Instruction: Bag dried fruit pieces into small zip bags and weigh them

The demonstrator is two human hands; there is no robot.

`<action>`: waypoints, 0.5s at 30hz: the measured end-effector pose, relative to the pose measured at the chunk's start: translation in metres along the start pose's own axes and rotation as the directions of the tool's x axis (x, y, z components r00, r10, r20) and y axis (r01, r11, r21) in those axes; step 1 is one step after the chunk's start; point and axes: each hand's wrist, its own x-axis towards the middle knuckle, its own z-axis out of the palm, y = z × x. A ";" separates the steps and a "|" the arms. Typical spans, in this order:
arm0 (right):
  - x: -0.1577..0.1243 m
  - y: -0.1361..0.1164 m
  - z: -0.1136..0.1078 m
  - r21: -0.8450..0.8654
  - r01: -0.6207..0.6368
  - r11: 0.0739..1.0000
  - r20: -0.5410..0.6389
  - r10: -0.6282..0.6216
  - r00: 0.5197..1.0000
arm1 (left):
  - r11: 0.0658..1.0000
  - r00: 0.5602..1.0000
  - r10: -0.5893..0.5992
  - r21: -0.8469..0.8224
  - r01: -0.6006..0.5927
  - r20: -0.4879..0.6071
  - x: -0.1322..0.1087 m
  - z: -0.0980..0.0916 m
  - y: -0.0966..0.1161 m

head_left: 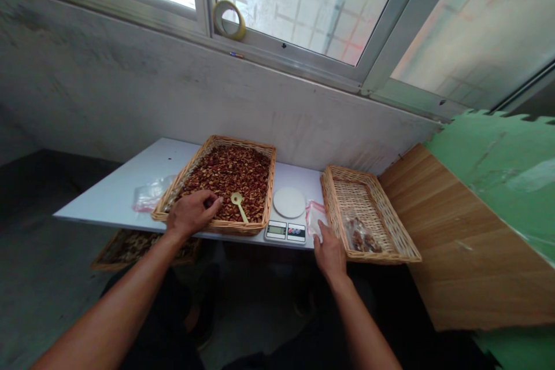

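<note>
My left hand [193, 214] rests in the near part of a wicker tray [265, 196] full of red-brown dried pieces, fingers curled as if pinching some; what they hold is hidden. A yellow plastic spoon [239, 205] lies in the tray just right of that hand. My right hand [330, 251] is at the table's front edge, its fingers on a small clear plastic bag [314, 215] with a red strip. The bag lies between a small kitchen scale [288, 213] and a second wicker tray [392, 237]. That tray holds one filled bag [362, 238].
The white table [125, 185] stands against a grey wall under a window. Clear bags [148, 193] lie left of the full tray. Another wicker tray [125, 245] sits lower, under the table's front left. A wooden board [459, 243] and green foam [503, 179] lean at the right. A tape roll [228, 18] sits on the sill.
</note>
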 end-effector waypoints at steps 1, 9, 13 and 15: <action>0.003 -0.002 0.008 -0.021 -0.034 0.999 0.028 0.034 0.999 | 1.000 1.000 0.002 -0.001 -0.002 -0.001 0.000 0.000 0.000; 0.012 0.015 0.041 -0.031 -0.098 0.995 0.028 0.099 0.995 | 1.000 1.000 0.002 0.003 -0.002 -0.008 0.000 0.001 -0.001; 0.002 0.020 0.048 0.063 -0.040 0.997 -0.043 0.043 0.998 | 1.000 1.000 0.007 0.019 -0.007 -0.014 0.000 0.001 0.000; -0.002 0.022 0.051 0.125 -0.019 0.992 -0.062 0.027 0.998 | 1.000 1.000 0.004 0.025 -0.004 -0.012 -0.001 0.001 0.001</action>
